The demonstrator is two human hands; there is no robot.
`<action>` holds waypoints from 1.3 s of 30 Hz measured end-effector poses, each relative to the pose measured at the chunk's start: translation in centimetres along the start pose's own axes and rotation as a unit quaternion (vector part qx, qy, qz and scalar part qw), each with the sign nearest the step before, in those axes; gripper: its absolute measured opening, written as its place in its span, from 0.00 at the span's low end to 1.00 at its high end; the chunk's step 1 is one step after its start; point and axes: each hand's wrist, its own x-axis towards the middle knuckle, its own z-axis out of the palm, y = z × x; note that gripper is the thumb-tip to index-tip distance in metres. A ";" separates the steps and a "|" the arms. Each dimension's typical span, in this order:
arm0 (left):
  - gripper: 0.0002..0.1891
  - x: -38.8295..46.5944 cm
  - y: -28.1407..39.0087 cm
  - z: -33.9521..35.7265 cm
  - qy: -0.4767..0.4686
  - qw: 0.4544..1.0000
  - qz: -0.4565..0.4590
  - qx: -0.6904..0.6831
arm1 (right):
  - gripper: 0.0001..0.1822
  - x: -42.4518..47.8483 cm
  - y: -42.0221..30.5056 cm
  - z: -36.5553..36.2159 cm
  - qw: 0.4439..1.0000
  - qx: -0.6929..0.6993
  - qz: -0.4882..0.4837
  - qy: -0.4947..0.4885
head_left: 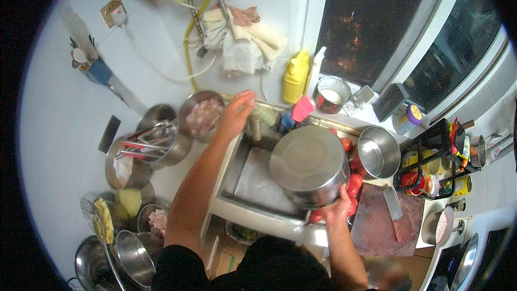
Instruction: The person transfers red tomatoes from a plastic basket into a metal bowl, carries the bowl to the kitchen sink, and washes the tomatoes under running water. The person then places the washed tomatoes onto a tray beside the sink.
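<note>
My right hand (pixel 337 206) grips the rim side of a large stainless steel pot (pixel 311 159), tipped so that its round base faces up toward me. The pot hangs over the right part of a steel sink (pixel 258 178). At the sink's back left corner, my left hand (pixel 238 113) is raised with nothing visible in it, its fingers extended and slightly blurred. Close beside it are a metal bowl of pale meat chunks (pixel 202 115) and the faucet (pixel 255 127). Several red tomatoes (pixel 354 186) lie right of the pot, partly hidden by it.
A cleaver (pixel 391 210) lies on a cutting board (pixel 371 226) at right. An upright steel pot (pixel 377 153) stands beside a black spice rack (pixel 420 165). Stacked metal bowls (pixel 157 119) and a strainer (pixel 97 218) crowd the left. A yellow bottle (pixel 296 79) stands behind the sink.
</note>
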 end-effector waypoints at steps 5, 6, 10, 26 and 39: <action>0.14 -9.0 0.5 -1.1 0.126 0.989 -0.083 0.014 | 0.21 1.9 1.5 -1.3 0.971 -0.191 -0.106 0.097; 0.14 -12.3 0.0 -1.0 0.107 0.991 -0.075 -0.003 | 0.19 1.9 2.6 -1.5 0.941 -0.296 -0.124 0.109; 0.19 -22.8 6.2 -1.6 -0.072 0.934 -0.349 -0.014 | 0.13 -2.8 6.7 0.7 0.646 -0.742 -0.159 -0.081; 0.27 -39.9 -5.3 -9.5 0.314 0.701 -0.565 -0.301 | 0.15 -3.9 26.0 8.4 0.266 -0.724 -0.380 -0.511; 0.27 -37.5 -6.6 -9.5 0.216 0.712 -0.601 -0.293 | 0.27 -4.3 11.1 10.9 0.756 -0.517 -0.041 -0.398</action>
